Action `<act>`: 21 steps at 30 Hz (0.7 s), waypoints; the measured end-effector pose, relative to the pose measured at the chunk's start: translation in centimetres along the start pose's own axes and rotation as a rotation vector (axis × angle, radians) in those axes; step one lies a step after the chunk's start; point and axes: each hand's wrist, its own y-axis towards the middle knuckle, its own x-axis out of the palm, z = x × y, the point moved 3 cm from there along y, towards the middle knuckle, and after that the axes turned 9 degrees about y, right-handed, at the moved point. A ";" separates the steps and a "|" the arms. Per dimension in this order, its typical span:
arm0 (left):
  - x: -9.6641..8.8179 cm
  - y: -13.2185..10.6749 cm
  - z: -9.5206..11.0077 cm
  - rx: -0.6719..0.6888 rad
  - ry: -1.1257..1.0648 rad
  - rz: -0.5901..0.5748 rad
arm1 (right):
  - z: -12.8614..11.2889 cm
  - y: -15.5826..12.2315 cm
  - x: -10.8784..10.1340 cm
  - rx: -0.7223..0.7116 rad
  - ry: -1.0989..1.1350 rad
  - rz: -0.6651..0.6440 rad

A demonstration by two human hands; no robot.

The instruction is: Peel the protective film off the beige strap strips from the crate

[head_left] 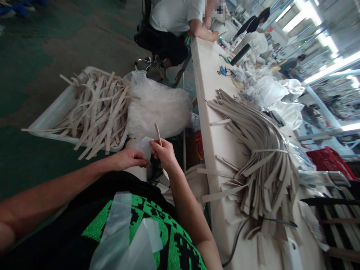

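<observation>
My left hand (129,159) is closed, thumb and fingers pinching the lower edge of a small translucent white sheet (145,147). Facing it, my right hand (165,153) grips a narrow beige strip (157,132), whose end sticks up past the fingers. The right fingertips also touch the sheet's other edge. Both hands are held in front of my body, left of the table. More translucent pieces (119,213) cling to the front of my black and green shirt. On the table, a large bundle of beige strips (261,161) lies curved and tied with a band.
A white bin (53,108) heaped with loose strips (98,108) stands at the left, beside a filled clear plastic bag (160,105). The table (206,90) holds scissors (225,58), a black roll (240,54) and a dark cable (236,243). A seated co-worker (174,17) is at the far end.
</observation>
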 end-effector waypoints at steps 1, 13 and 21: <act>0.1 0.1 -0.2 -0.014 -0.055 0.015 | -0.1 0.2 0.0 -0.012 -0.020 0.004; -1.5 0.7 -1.9 -0.127 -0.897 0.446 | 1.2 -4.4 -2.1 0.133 -0.205 -0.306; -1.2 0.7 -0.6 -0.114 -1.022 0.484 | 3.7 -5.6 0.2 0.201 -0.255 -0.409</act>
